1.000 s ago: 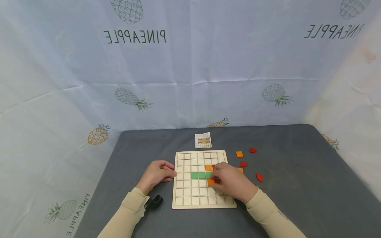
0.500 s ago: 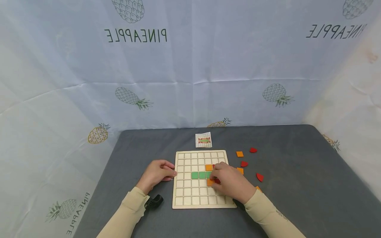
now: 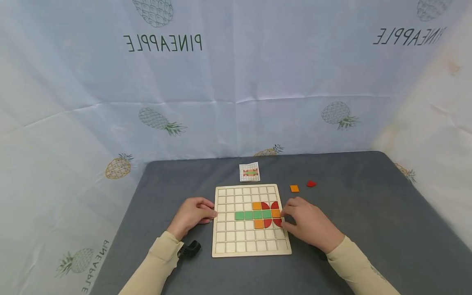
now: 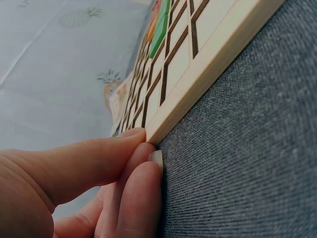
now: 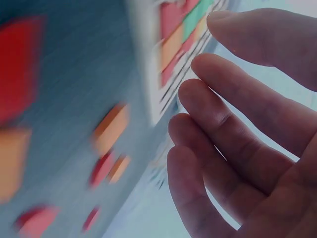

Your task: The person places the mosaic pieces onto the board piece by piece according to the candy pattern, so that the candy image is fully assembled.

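A wooden grid board (image 3: 250, 255) lies on the table. Green squares (image 3: 248, 215) form a row on it, with orange squares (image 3: 259, 224) and red rounded pieces (image 3: 267, 223) around the row's right end. My left hand (image 3: 192, 215) pinches the board's left edge; in the left wrist view the thumb (image 4: 99, 161) lies on the rim, the fingertips at its side. My right hand (image 3: 309, 221) is at the board's right edge. In the right wrist view its fingers (image 5: 233, 134) are spread and relaxed, with nothing between them.
A small pattern card (image 3: 249, 172) lies behind the board. Right of the board are a loose orange square (image 3: 294, 188) and a red piece (image 3: 311, 184). More loose pieces, blurred, show in the right wrist view, such as an orange one (image 5: 111, 130). A printed curtain (image 3: 221, 73) hangs behind.
My right hand has moved right, off the pieces on the board, uncovering red pieces and an orange square at the row's right end. My left hand has stayed at the left edge.
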Motion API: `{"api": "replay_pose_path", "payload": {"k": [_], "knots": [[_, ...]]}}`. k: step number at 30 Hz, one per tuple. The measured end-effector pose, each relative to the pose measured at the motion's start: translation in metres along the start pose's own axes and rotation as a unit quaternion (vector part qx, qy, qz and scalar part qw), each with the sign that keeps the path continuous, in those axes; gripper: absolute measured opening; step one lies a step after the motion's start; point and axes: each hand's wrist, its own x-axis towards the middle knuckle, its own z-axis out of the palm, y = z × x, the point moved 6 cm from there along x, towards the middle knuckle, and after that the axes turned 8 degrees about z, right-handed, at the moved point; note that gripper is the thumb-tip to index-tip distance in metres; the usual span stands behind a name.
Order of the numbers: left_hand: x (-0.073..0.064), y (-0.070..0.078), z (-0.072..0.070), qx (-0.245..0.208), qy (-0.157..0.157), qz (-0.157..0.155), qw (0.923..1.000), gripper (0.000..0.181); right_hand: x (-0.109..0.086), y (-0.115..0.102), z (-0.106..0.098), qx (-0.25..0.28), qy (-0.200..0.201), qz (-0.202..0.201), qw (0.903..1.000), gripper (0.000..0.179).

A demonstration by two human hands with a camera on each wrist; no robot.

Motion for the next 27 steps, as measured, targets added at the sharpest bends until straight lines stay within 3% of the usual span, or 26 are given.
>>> {"api": "replay_pose_path", "payload": {"k": [6,12,21,27], "knots": [[0.001,0.001,-0.002,0.002,0.003,-0.001,1.0,0.03,-0.031,0.04,-0.008,-0.014,-0.012,0.046,0.9988,0.019],[0.0,-0.001,-0.004,0.004,0.005,0.0,1.0,0.029,-0.051,0.064,-0.011,-0.017,-0.017,0.067,0.9975,0.02],[0.0,-0.002,-0.004,0.005,0.004,0.0,1.0,0.029,-0.056,0.077,-0.006,-0.012,-0.042,0.086,0.9954,0.025],[0.0,0.0,-0.001,-0.004,-0.003,0.002,1.0,0.029,-0.055,0.083,-0.005,-0.015,-0.038,0.089,0.9952,0.024]]}}
